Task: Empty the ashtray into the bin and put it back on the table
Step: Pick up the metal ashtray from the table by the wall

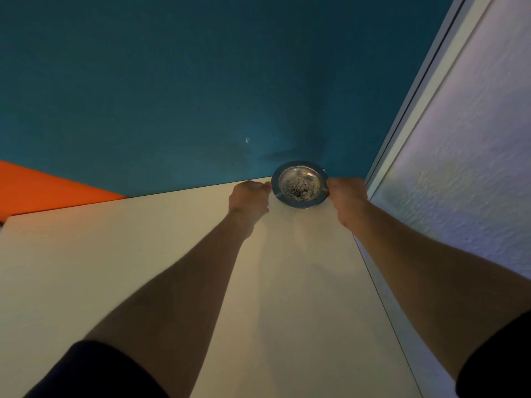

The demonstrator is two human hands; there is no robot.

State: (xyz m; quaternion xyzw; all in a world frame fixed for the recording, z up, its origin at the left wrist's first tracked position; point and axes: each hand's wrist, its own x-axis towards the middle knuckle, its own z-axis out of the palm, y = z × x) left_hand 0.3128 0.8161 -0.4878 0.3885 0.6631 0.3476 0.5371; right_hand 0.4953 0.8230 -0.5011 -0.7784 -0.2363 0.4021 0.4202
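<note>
The ashtray (299,184) sits at the far right corner of the white table (143,268), close against the teal wall (201,81) behind it. It is a round metal dish with a wide flat rim, and a heap of dark and pale ash specks lies in the near part of its bowl. I can read no brand, label or writing on it or anywhere else in view.

My left hand (249,198) is at the ashtray's left edge, fingers curled in narrow, fingertips touching the rim. My right hand (346,196) is at the ashtray's right edge, curled the same way with thumb and fingers closed on the rim. Whether the dish rests on the table or is just lifted off it, I cannot tell.

Both my forearms reach from the near edge across the table toward the ashtray, with dark sleeves (94,372) at the elbows. Right of the ashtray runs a white frame (425,104) and a rough white wall (474,168). Far left of the ashtray, beyond the table's back edge, is an orange patch (43,188).
</note>
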